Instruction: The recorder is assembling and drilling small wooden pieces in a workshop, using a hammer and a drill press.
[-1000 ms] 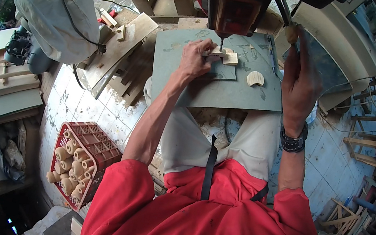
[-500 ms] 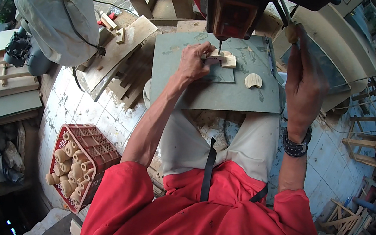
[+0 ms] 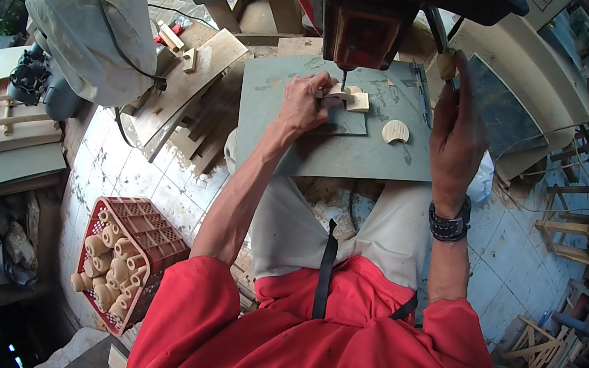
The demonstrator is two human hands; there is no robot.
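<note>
A drill press stands in front of me, its thin bit pointing down at a small pale wooden piece. My left hand grips that piece from the left, against a light wooden block on the grey board. Whether the bit has entered the wood cannot be made out. Up on the right, my right hand is closed round the drill press lever near its wooden knob. A round wooden disc with a curved notch lies loose on the board, right of the block.
The grey board spans the work area above my knees. A red plastic crate holding several turned wooden pieces stands at lower left. Planks and a cloth-covered machine are farther left. A dark pen-like tool lies at the board's right edge.
My right hand and the lever knob have come a little down and to the left. The bit and chuck sit slightly lower. My left hand stays on the wooden piece.
</note>
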